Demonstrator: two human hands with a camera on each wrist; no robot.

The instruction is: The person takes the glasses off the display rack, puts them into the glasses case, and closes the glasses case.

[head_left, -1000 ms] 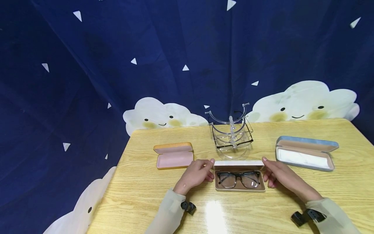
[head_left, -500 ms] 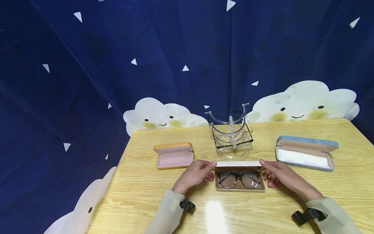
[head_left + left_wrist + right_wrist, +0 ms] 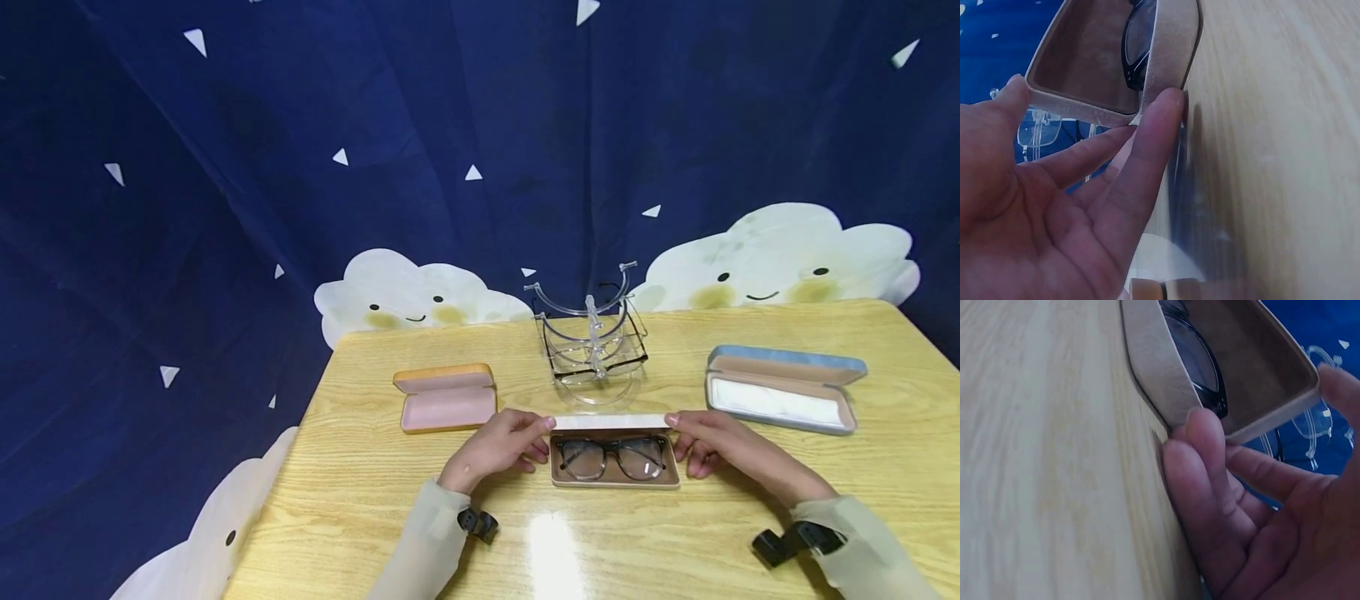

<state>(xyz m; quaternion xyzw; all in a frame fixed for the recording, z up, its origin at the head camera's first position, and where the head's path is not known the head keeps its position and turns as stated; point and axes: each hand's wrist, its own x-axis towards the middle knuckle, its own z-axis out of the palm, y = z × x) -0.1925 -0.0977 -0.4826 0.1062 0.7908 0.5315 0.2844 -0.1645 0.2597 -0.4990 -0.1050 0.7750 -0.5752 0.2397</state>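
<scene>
A pale glasses case (image 3: 615, 482) stands in front of the person, its white lid tilted partly up on the far side. Black-framed glasses (image 3: 615, 458), fading to clear at the bottom, lie folded on the brown lining. At the case's left end the left hand (image 3: 501, 446) holds the lid's corner with the thumb. Its other fingers (image 3: 1160, 125) rest against the end by the hinge. The right hand (image 3: 723, 446) mirrors this at the right end, thumb on the lid's edge, fingertips (image 3: 1205, 434) at the base near the tabletop.
An open orange case (image 3: 448, 410) with pink lining stands on the left of the wooden table (image 3: 360, 500). On the right, an open blue case (image 3: 787, 358) contains a white cloth (image 3: 772, 402). Behind is a clear display stand (image 3: 592, 312) bearing several glasses.
The lid has tipped slightly forward and down over the glasses. Both thumbs have shifted with it, the right one a little leftward onto the lid's corner.
</scene>
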